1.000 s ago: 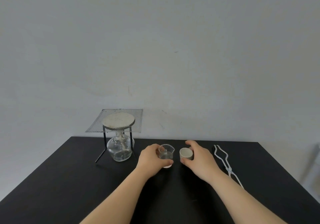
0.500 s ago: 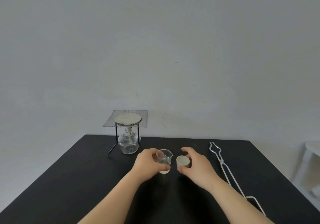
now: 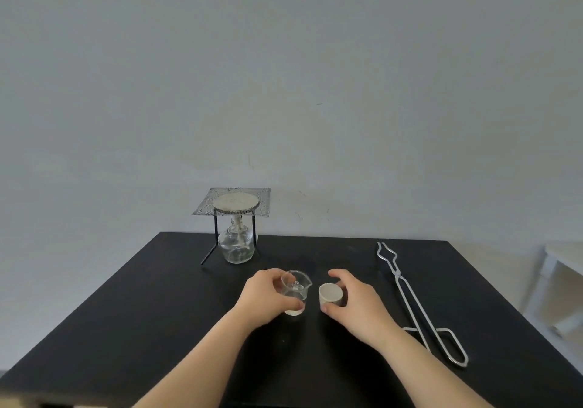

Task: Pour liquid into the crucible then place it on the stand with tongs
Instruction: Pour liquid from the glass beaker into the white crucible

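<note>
A small glass beaker point(image 3: 296, 291) with clear liquid stands on the black table point(image 3: 157, 313), and my left hand point(image 3: 265, 297) is wrapped around it. Just to its right sits a small white crucible point(image 3: 330, 294), gripped at its sides by my right hand point(image 3: 356, 306). Beaker and crucible are a little apart. The tripod stand point(image 3: 235, 208), topped with wire gauze and a round ceramic pad, is at the table's far edge. Metal tongs point(image 3: 410, 300) lie flat to the right of my right hand.
A glass spirit lamp point(image 3: 236, 246) sits under the stand. A white piece of furniture point(image 3: 564, 268) is off the table's right side. A grey wall rises behind the table.
The view has shifted, so the stand and tongs sit elsewhere in frame and more of the tongs shows. Both hands keep their hold on the beaker and crucible.
</note>
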`<control>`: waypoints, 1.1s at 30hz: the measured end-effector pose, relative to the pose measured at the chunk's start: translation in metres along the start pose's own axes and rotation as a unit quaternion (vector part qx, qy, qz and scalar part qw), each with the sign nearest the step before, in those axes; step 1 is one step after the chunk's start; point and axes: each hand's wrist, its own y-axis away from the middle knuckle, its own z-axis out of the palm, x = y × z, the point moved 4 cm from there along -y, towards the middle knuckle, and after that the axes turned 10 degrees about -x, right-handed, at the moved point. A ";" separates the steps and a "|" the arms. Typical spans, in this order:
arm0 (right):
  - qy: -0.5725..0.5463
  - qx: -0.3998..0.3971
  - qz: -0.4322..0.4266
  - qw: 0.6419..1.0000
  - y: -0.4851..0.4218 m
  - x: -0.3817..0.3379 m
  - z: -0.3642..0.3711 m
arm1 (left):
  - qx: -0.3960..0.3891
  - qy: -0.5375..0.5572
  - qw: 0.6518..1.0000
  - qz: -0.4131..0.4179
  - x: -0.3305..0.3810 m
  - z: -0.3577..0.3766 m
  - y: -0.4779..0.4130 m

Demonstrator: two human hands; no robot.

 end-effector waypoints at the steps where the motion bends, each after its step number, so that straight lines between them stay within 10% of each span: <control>1: -0.002 0.000 0.001 1.000 0.000 0.000 0.000 | 0.000 -0.002 1.000 -0.001 0.000 0.001 0.000; 33: -0.113 -0.033 0.012 0.993 -0.007 0.031 -0.007 | -0.016 -0.056 0.998 0.039 0.021 0.000 -0.010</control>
